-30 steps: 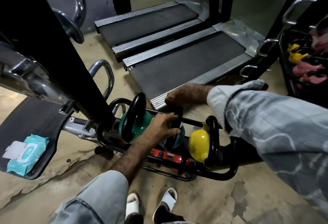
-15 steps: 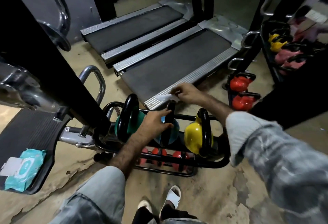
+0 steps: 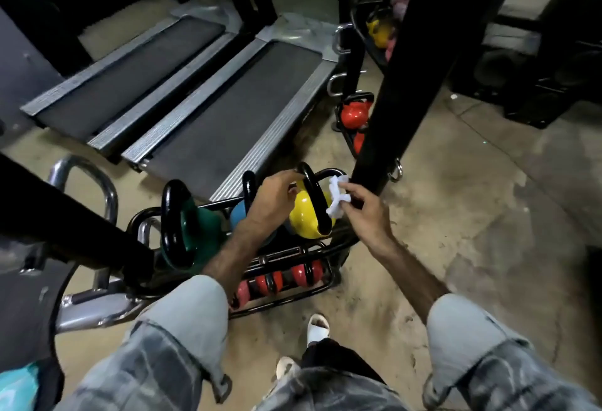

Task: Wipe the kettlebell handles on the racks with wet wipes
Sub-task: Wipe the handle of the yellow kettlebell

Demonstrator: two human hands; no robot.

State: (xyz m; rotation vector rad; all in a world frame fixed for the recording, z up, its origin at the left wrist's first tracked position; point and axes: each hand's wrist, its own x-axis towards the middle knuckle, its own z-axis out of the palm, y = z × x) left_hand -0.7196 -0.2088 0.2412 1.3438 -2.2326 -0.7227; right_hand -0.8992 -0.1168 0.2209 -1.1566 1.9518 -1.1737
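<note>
A low black rack on the floor carries a green kettlebell, a blue kettlebell and a yellow kettlebell, each with a black handle. My left hand reaches to the top of the yellow kettlebell's handle, fingers curled at it. My right hand pinches a crumpled white wet wipe just right of that handle. Small red kettlebells lie on the rack's lower tier.
Two treadmills lie beyond the rack. A black upright post rises just right of the wipe. Another rack with red kettlebells and a yellow one stands behind it. A machine frame with chrome bars crowds the left. A teal wipes pack shows bottom left.
Both hands moved right from the blue kettlebell's handle to the yellow one. The right hand carried the wipe along; the view shifted right.
</note>
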